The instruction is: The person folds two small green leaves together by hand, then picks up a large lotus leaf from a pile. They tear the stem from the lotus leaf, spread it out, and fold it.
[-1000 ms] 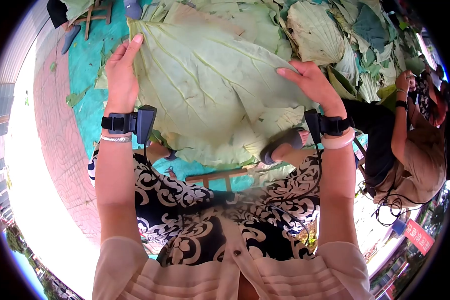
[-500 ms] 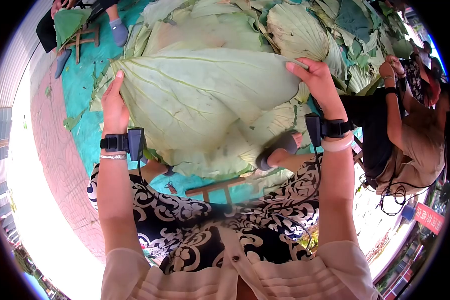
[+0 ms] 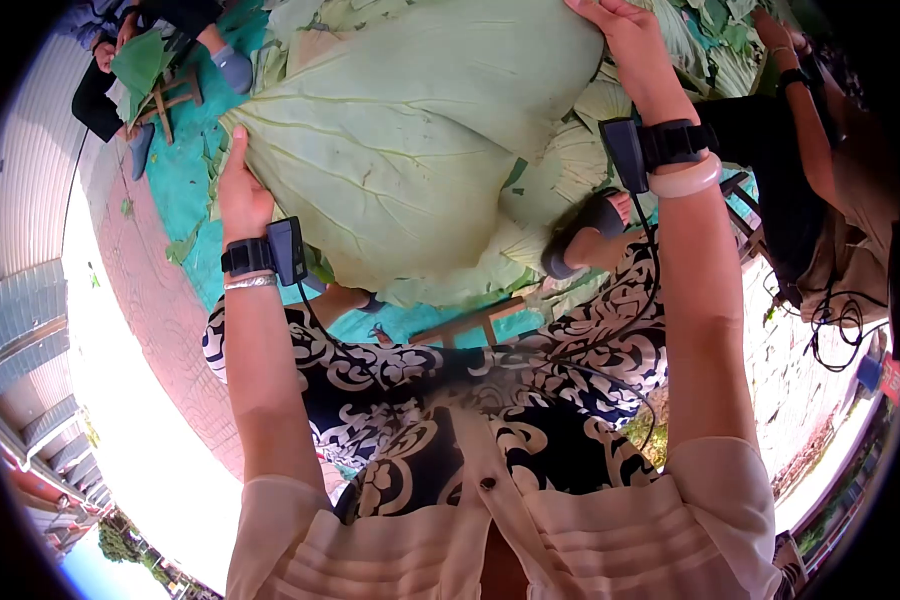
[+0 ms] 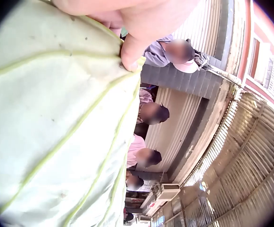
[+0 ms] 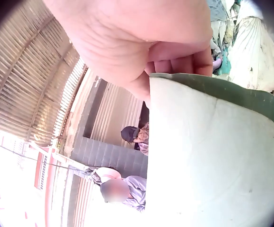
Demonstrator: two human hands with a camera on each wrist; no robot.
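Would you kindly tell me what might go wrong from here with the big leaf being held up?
Two risks seem possible. The leaf could tear or slip, since the left hand and right hand each hold it only near an edge, leaving its broad middle unsupported by fingers. Also, the sandal is close beside the lower leaves, so a small step might crush some.

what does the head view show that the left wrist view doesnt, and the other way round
Only the head view shows the right hand, the pale bangle and the sandal. Only the left wrist view shows the slatted canopy and the pink cap. Both show the leaf and the left hand pinching its edge.
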